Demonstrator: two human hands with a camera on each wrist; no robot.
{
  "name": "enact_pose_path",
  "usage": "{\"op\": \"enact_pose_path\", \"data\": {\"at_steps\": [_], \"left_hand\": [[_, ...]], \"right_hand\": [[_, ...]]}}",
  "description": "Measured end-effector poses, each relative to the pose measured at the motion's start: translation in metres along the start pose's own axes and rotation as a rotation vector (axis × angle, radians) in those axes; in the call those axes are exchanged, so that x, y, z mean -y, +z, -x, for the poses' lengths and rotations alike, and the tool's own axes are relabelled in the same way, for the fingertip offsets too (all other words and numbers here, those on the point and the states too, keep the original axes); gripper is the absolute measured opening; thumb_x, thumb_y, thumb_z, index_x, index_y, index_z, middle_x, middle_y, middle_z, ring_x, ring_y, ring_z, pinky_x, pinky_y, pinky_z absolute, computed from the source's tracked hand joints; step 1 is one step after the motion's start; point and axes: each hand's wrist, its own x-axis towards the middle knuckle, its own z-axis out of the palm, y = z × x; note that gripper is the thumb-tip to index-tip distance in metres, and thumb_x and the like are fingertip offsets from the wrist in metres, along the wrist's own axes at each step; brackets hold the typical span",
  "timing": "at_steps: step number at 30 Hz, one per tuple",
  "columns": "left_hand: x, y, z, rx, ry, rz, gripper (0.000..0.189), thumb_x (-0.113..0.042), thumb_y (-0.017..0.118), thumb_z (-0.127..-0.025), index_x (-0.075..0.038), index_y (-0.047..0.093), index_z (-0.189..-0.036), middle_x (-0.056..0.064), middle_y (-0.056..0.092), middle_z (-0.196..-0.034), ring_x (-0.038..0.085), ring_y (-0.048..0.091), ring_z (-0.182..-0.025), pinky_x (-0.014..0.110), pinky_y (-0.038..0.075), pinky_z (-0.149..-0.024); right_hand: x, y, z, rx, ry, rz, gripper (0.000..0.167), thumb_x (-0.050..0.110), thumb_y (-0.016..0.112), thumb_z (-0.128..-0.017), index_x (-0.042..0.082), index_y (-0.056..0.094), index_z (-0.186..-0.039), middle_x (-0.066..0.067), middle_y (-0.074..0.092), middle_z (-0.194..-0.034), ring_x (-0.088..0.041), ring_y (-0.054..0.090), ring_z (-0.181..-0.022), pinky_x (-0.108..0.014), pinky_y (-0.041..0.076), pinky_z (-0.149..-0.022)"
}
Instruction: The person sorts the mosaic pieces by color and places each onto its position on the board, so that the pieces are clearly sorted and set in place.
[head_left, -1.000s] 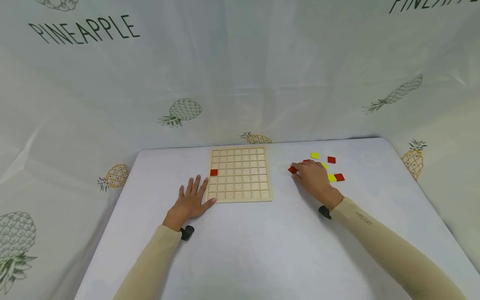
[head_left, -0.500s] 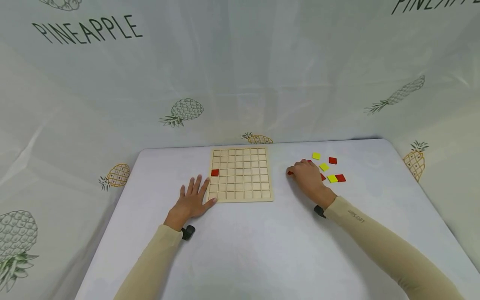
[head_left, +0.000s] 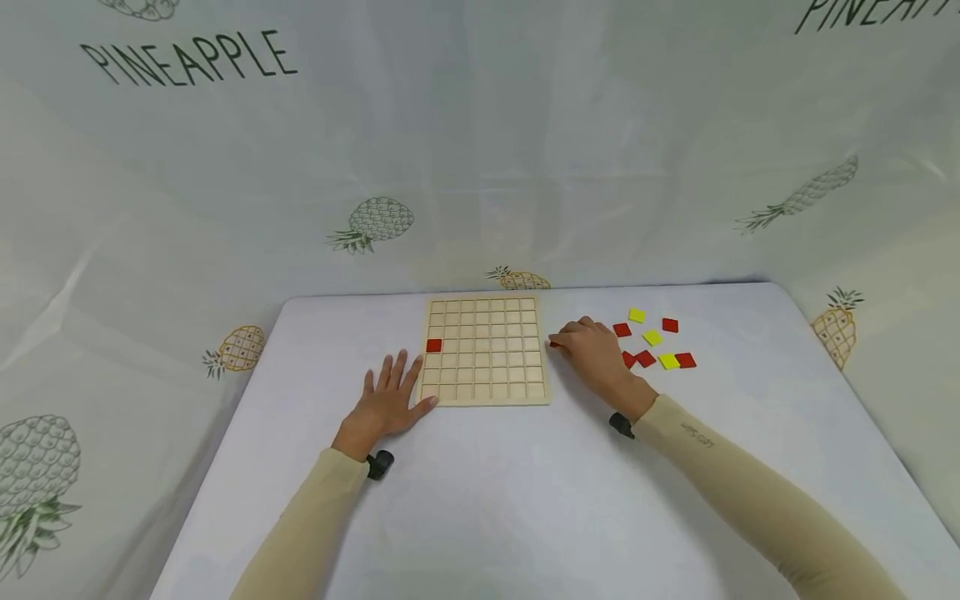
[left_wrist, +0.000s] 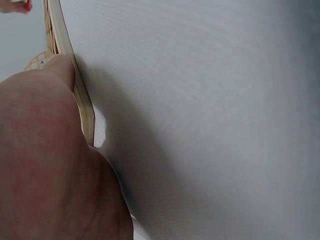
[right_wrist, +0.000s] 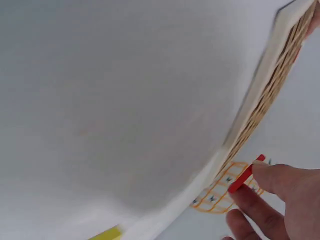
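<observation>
My right hand [head_left: 595, 357] pinches a small red square tile [right_wrist: 246, 173] between thumb and fingers, just off the right edge of a wooden grid board [head_left: 483, 375]. One red tile [head_left: 434, 345] sits in the board's leftmost column; the other cells around it are bare wood. My left hand [head_left: 386, 402] lies flat with spread fingers at the board's lower left corner. In the left wrist view its thumb [left_wrist: 62, 70] touches the board's edge [left_wrist: 86, 117].
Right of the right hand lie several loose red and yellow tiles, among them a yellow tile [head_left: 636, 316] and a red tile [head_left: 670, 325]. All rest on a white table [head_left: 480, 500]. Behind it hangs a pineapple-print curtain [head_left: 480, 167].
My right hand has moved left with the red tile, from beside the loose tiles to near the board's right edge. More loose tiles show now. The left hand stays in place.
</observation>
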Motion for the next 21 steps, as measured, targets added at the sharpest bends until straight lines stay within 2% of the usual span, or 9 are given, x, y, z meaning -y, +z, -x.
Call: {"op": "enact_pose_path", "data": {"at_steps": [9,16,21], "left_hand": [[-0.001,-0.002,0.001,0.013,-0.006,-0.010,0.089,-0.060,0.044,-0.108,-0.011,0.006,-0.171,0.021,-0.010,-0.177,0.045,-0.008,-0.162,0.069,-0.002,-0.126],[-0.004,-0.004,0.004,0.006,-0.009,-0.005,0.088,-0.060,0.044,-0.108,-0.011,0.007,-0.171,0.021,-0.008,-0.177,0.044,-0.008,-0.162,0.068,-0.002,-0.126],[-0.007,-0.008,0.008,-0.004,-0.009,0.008,0.086,-0.057,0.046,-0.108,-0.009,0.012,-0.171,0.022,-0.004,-0.177,0.045,-0.004,-0.162,0.068,-0.001,-0.126]], "right_hand": [[0.028,0.010,-0.017,-0.043,-0.105,-0.059,0.026,0.009,0.084,-0.091,0.008,0.082,-0.117,-0.007,0.079,-0.112,-0.028,0.067,-0.103,-0.045,0.058,-0.091],[0.044,0.020,-0.028,-0.059,-0.150,-0.079,0.023,0.009,0.084,-0.090,0.010,0.083,-0.113,-0.005,0.079,-0.108,-0.027,0.067,-0.101,-0.044,0.057,-0.092],[0.056,0.026,-0.037,-0.071,-0.176,-0.095,0.019,0.012,0.082,-0.092,0.011,0.084,-0.112,-0.004,0.079,-0.107,-0.026,0.067,-0.099,-0.042,0.057,-0.087]]}}
